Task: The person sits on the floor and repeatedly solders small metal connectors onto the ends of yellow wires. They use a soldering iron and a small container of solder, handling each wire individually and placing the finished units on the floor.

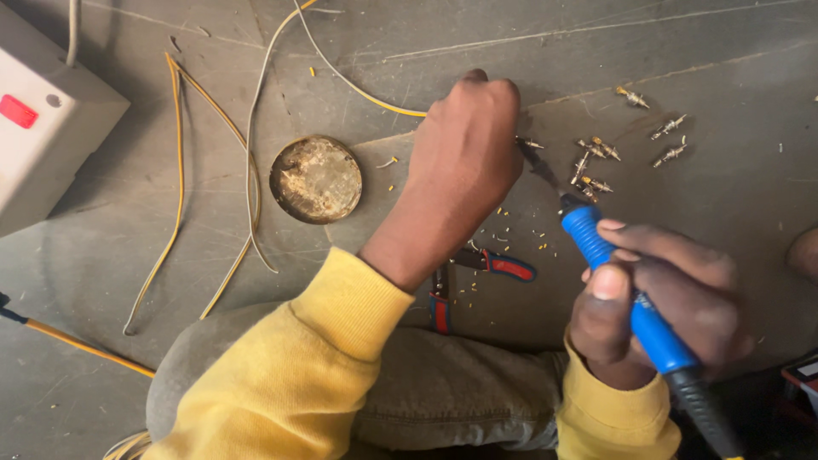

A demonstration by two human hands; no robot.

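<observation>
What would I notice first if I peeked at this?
Probably the blue soldering iron gripped in the right hand, lower right, its tip pointing at the left hand in the middle. Next, small metal connectors scattered upper right, and a round tin lid lying left of centre.

1. A grey, scuffed floor (665, 51) fills the view, crossed with pale scratches.
2. A white box (43, 128) stands at the left edge.
3. Light is even and dim, shadows soft.
</observation>
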